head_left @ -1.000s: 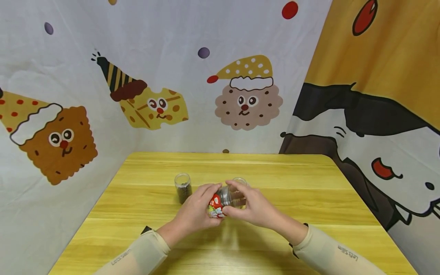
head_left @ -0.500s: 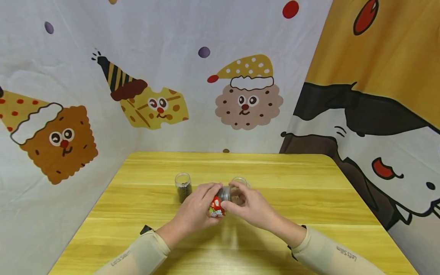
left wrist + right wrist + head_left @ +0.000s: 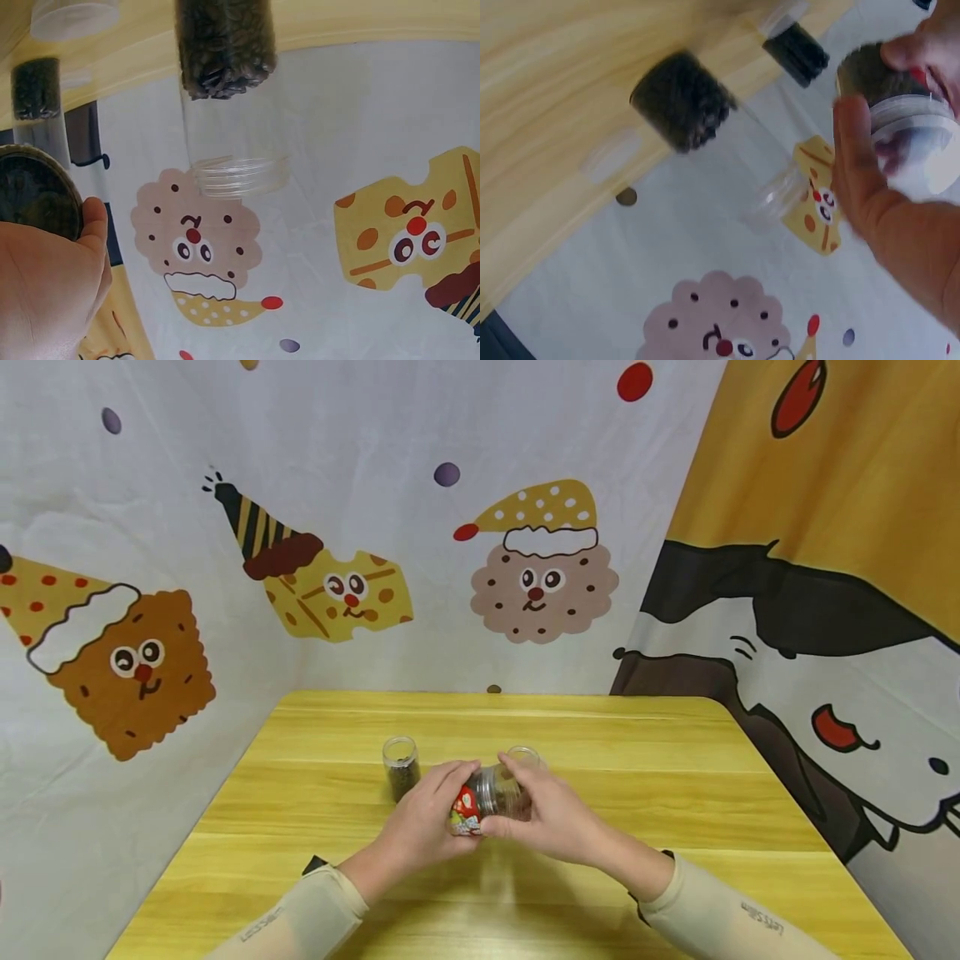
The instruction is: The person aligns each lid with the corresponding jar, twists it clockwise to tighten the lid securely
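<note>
In front of me, in the head view, a jar (image 3: pixel 467 810) with a red and green label lies sideways between both hands. My left hand (image 3: pixel 423 814) wraps around its labelled end; in the left wrist view its round dark end (image 3: pixel 36 195) faces the camera. My right hand (image 3: pixel 551 810) holds the clear end (image 3: pixel 510 792) beyond a ridged collar, thumb below and fingers over the top. The right wrist view shows dark contents (image 3: pixel 866 71) on one side of the collar and a clear part (image 3: pixel 930 154) on the other. Whether that is a separate cap, I cannot tell.
A clear glass jar (image 3: pixel 401 768) partly filled with dark seeds or beans stands behind my left hand. A similar jar (image 3: pixel 525 752) stands behind my right hand, mostly hidden there. Pale round pieces (image 3: pixel 611 154) show beside the jars. The wooden table (image 3: pixel 637 743) meets a printed curtain (image 3: pixel 420 652).
My right hand's fingers drew in around the clear end half a second ago, then spread forward over it again. The jar shifted slightly left. My left hand keeps its hold.
</note>
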The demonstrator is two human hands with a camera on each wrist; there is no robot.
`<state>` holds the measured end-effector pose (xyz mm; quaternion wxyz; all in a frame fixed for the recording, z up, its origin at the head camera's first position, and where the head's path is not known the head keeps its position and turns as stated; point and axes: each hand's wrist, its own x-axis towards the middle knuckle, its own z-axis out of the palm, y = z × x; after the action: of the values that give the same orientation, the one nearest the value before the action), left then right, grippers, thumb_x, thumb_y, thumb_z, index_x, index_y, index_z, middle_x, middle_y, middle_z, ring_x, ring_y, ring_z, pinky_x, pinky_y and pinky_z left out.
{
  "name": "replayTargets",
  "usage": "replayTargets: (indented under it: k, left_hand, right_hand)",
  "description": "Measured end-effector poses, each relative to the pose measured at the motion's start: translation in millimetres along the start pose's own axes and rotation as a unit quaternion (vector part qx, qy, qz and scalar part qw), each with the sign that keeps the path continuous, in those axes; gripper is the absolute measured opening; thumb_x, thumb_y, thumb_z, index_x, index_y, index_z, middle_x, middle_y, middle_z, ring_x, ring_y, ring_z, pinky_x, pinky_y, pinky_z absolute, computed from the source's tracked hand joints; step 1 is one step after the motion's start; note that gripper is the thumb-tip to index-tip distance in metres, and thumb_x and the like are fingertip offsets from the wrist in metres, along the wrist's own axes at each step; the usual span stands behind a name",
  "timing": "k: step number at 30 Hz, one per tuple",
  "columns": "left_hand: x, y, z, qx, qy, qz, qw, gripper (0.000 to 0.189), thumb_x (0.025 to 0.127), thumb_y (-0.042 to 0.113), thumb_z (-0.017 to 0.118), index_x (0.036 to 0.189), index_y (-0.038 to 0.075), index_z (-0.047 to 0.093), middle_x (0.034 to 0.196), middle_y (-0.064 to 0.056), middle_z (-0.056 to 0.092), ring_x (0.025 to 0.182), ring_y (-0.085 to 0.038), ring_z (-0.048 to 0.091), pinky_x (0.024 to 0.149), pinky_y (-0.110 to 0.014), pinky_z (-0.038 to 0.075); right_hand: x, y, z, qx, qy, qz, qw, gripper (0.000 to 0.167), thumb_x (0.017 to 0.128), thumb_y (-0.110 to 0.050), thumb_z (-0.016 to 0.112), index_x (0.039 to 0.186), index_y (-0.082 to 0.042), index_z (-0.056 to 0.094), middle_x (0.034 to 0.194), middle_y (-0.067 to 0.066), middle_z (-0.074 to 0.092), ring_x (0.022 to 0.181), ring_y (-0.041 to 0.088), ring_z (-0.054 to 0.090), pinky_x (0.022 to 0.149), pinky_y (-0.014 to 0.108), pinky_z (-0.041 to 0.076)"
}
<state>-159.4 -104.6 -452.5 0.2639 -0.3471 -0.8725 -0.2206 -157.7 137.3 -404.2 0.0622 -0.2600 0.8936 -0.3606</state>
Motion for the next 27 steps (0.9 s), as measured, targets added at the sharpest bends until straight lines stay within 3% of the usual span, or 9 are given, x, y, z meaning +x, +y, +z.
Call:
replayTargets:
  k: [3, 6, 10, 15, 18, 27]
  left_hand:
    - [-1.6, -1.5, -1.2, 0.0, -0.004, -0.004, 1.0, 0.108, 0.057, 0.03, 0.106, 0.148, 0.003, 0.055, 0.137, -0.012, 0.064, 0.123, -0.025, 0.067, 0.104, -0.037, 0.063]
    - [-1.7, -2.9, -2.4, -0.004, 0.002, 0.0, 1.0, 0.106, 0.057, 0.029, 0.106, 0.147, 0.003, 0.056, 0.136, -0.012, 0.065, 0.123, -0.025, 0.067, 0.104, -0.037, 0.063]
    - [-0.4, -4.6, -3.0, -0.007, 0.016, 0.009, 0.9998, 0.104, 0.058, 0.028, 0.106, 0.145, 0.002, 0.057, 0.134, -0.012, 0.065, 0.122, -0.026, 0.067, 0.103, -0.036, 0.064]
    - [0.2, -4.5, -4.1, -0.009, 0.01, 0.009, 0.9999, 0.104, 0.058, 0.028, 0.106, 0.146, 0.002, 0.056, 0.135, -0.012, 0.065, 0.122, -0.026, 0.066, 0.103, -0.036, 0.064]
    - [0.1, -3.4, -4.7, -0.011, 0.002, 0.003, 0.9999, 0.105, 0.059, 0.028, 0.106, 0.147, 0.002, 0.056, 0.136, -0.012, 0.064, 0.123, -0.026, 0.066, 0.103, -0.036, 0.063]
    - [0.9, -3.6, -2.6, -0.013, -0.006, -0.012, 0.9998, 0.108, 0.056, 0.029, 0.106, 0.148, 0.002, 0.057, 0.137, -0.012, 0.065, 0.124, -0.026, 0.066, 0.104, -0.037, 0.063]
  right_hand:
    - [-1.8, 0.1, -5.6, -0.013, -0.026, -0.028, 0.9992, 0.112, 0.09, -0.057, 0.081, 0.172, -0.011, 0.02, 0.154, 0.022, 0.057, 0.116, 0.029, 0.07, 0.096, 0.047, 0.064]
    - [-3.5, 1.0, -8.8, -0.036, -0.026, -0.062, 0.9971, 0.112, 0.09, -0.052, 0.083, 0.173, -0.017, 0.017, 0.152, 0.021, 0.06, 0.123, 0.033, 0.07, 0.102, 0.055, 0.062]
    - [-3.4, 1.4, -8.0, -0.088, 0.014, -0.127, 0.9879, 0.103, 0.088, -0.043, 0.088, 0.17, -0.022, 0.03, 0.157, 0.019, 0.055, 0.134, 0.037, 0.065, 0.105, 0.055, 0.061]
    - [-0.1, 4.0, -6.2, -0.134, 0.057, -0.196, 0.9698, 0.094, 0.082, -0.035, 0.094, 0.161, -0.015, 0.047, 0.156, 0.019, 0.055, 0.141, 0.039, 0.06, 0.105, 0.051, 0.062]
    - [1.7, 6.2, -6.3, -0.136, 0.055, -0.202, 0.9684, 0.093, 0.081, -0.034, 0.095, 0.16, -0.014, 0.049, 0.155, 0.018, 0.057, 0.141, 0.037, 0.059, 0.106, 0.049, 0.062]
    - [5.5, 9.2, -7.9, -0.111, 0.039, -0.177, 0.9772, 0.092, 0.083, -0.036, 0.093, 0.161, -0.017, 0.049, 0.156, 0.014, 0.058, 0.139, 0.033, 0.061, 0.107, 0.047, 0.062]
